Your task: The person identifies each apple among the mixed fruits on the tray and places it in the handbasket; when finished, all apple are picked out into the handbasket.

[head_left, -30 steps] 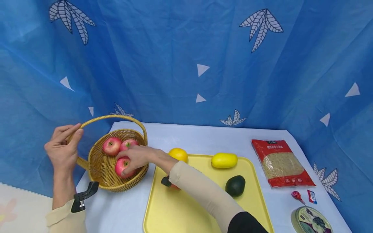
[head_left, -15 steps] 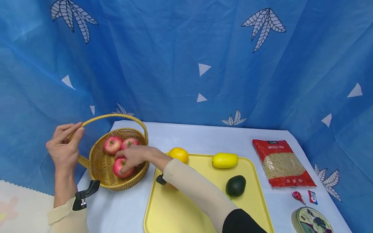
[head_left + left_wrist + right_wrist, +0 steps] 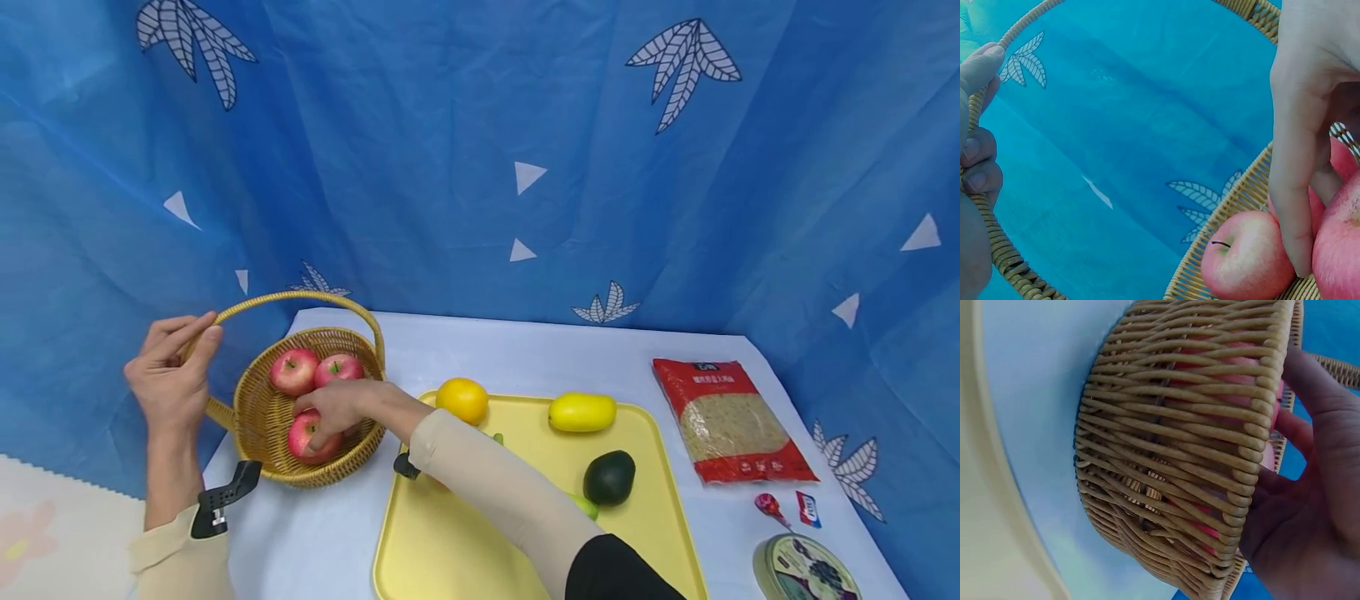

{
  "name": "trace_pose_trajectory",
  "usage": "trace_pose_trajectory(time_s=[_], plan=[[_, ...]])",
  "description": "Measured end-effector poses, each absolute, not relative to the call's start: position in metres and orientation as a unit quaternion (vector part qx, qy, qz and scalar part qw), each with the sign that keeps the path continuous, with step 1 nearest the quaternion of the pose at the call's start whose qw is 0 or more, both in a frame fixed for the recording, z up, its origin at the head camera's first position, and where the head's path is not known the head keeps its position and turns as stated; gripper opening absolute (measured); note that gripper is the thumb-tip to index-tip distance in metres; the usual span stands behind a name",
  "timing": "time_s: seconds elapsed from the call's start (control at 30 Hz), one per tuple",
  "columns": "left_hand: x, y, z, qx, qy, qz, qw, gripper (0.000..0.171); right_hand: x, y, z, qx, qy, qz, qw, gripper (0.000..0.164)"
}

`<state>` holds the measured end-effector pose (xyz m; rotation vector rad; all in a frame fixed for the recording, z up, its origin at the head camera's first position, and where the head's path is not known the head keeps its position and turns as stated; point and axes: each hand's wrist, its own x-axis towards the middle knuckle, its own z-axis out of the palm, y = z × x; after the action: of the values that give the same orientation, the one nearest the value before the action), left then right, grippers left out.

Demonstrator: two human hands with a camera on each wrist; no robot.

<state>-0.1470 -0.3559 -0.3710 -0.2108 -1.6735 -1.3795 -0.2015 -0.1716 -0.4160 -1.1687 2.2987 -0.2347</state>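
Observation:
At the left of the head view stands a wicker basket (image 3: 255,417). My left hand (image 3: 168,379) grips its arched handle (image 3: 322,295) on the left side; the left wrist view shows the fingers curled round the handle (image 3: 999,240). My right hand (image 3: 341,408) reaches into the basket and holds a red apple (image 3: 302,437) near the front, fingers and thumb on its sides. Two more apples lie behind it, the left apple (image 3: 294,372) and the right apple (image 3: 340,367). In the right wrist view the basket wall (image 3: 1166,425) partly hides the apples and fingertips.
A yellow tray (image 3: 465,550) lies under my right forearm. It bears an orange (image 3: 462,400), a yellow oblong fruit (image 3: 582,412), a dark avocado (image 3: 609,477) and a partly hidden green thing (image 3: 585,507). Rightward are a red bag (image 3: 731,421), a lollipop (image 3: 767,503) and a round tin (image 3: 808,567).
My right hand and its apple have shifted slightly left and toward the front within the basket. The forearm moved left, uncovering some green beside the avocado. My left hand keeps its grip.

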Motion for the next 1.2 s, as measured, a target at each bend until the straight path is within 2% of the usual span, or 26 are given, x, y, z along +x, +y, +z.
trace_pose_trajectory(time_s=[0.2,0.43,0.7,1.2], plan=[[-0.146,-0.357,-0.370,-0.082,-0.679,-0.563,0.463,0.020,-0.200,-0.171,-0.418,-0.418,0.849,-0.120,0.300,0.070],[-0.148,-0.358,-0.373,-0.085,-0.680,-0.561,0.464,0.020,-0.198,-0.175,-0.423,-0.426,0.856,-0.124,0.266,0.074],[-0.147,-0.356,-0.372,-0.074,-0.688,-0.554,0.464,0.020,-0.190,-0.179,-0.424,-0.423,0.853,-0.113,0.285,0.077],[-0.147,-0.356,-0.371,-0.071,-0.686,-0.559,0.461,0.020,-0.196,-0.166,-0.420,-0.434,0.848,-0.139,0.269,0.077]])
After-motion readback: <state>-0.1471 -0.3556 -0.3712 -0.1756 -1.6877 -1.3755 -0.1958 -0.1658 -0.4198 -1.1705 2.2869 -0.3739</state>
